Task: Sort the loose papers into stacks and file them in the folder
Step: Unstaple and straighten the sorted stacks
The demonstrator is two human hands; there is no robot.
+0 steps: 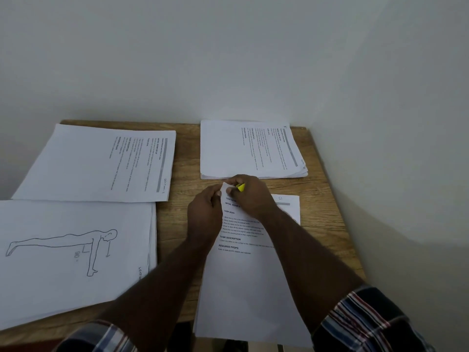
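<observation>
Papers (250,275) lie near the surface (185,153) edge, light and limp; the top corner is pinched by both hands (205,209), a yellow clip (240,187) held in the right hand (250,193).

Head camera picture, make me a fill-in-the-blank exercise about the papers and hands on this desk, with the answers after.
1. The small clip pinched in the right hand is coloured ____.
2. The sheet with the line drawing shows a figure doing a ____.
3. Both hands work at the top left ____ of the near sheet; the left hand grips it.
4. Counting that sheet, the wooden desk holds ____ groups of paper.

Missing words: yellow; push-up; corner; four
</observation>
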